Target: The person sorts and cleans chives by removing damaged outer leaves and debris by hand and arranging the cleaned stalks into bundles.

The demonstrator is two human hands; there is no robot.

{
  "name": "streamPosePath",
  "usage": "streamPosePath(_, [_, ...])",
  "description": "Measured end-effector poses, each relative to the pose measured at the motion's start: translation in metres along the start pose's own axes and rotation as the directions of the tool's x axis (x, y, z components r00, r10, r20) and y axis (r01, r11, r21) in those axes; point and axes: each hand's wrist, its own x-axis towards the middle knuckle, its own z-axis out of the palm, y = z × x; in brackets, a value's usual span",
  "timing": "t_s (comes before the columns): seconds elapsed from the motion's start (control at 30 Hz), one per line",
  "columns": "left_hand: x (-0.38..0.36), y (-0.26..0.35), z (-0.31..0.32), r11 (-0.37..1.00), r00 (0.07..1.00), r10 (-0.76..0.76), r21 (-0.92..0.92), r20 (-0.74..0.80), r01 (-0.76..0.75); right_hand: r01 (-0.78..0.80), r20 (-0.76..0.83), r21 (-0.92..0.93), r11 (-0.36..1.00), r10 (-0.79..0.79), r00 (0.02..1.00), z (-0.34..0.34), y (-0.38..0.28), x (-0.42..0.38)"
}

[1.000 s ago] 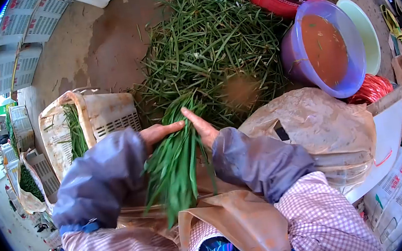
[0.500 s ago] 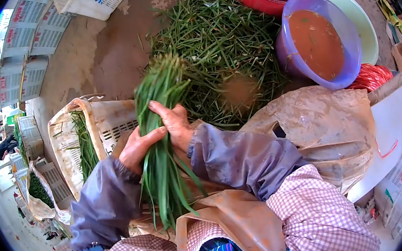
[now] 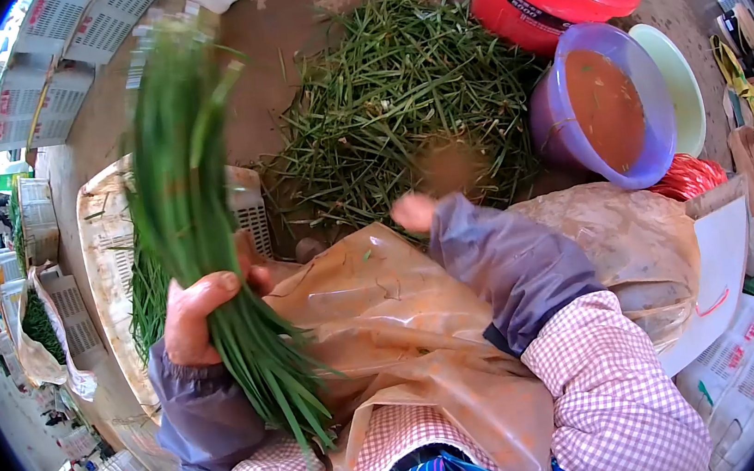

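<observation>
My left hand (image 3: 204, 311) is closed around the lower part of a long bunch of garlic chives (image 3: 180, 183). The bunch stands nearly upright, its top end smeared by motion and its leaf tips hanging over my lap. My right hand (image 3: 414, 213) is apart from the bunch, just above the plastic apron (image 3: 384, 300) and beside the near edge of a heap of loose green leaves (image 3: 414, 73). It is small and blurred, so its fingers cannot be made out. Left of the bunch is a dirty white crate (image 3: 105, 257) with more chives (image 3: 150, 303) inside.
At the right stand a red tub (image 3: 509, 2), a purple basin (image 3: 554, 136) of brown water and a pale green basin (image 3: 681, 89). Red twine (image 3: 691, 176) lies beside a white board (image 3: 721, 238). Stacked crates (image 3: 45, 96) line the far left.
Both hands held the bunch before. Now my right hand has let go and moved right, while my left hand has carried the bunch left and raised it in front of the crate.
</observation>
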Motion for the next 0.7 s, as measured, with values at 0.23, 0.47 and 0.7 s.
streamPosePath(0.23, [0.006,-0.003,-0.018,0.929,0.997,0.067,-0.362,-0.027,-0.072,-0.379,0.279,0.267,0.886,0.305,0.910,0.056,0.033,-0.051])
streamPosePath(0.47, [0.012,-0.006,-0.021,0.881,0.997,-0.019,-0.471,0.076,0.053,-0.223,0.139,0.257,0.940,0.192,0.971,0.020,0.103,0.034])
streamPosePath(0.7, [0.022,-0.005,-0.022,0.875,0.984,-0.093,-0.460,0.149,0.152,-0.148,0.040,-0.041,0.988,0.149,0.988,-0.143,0.103,0.101])
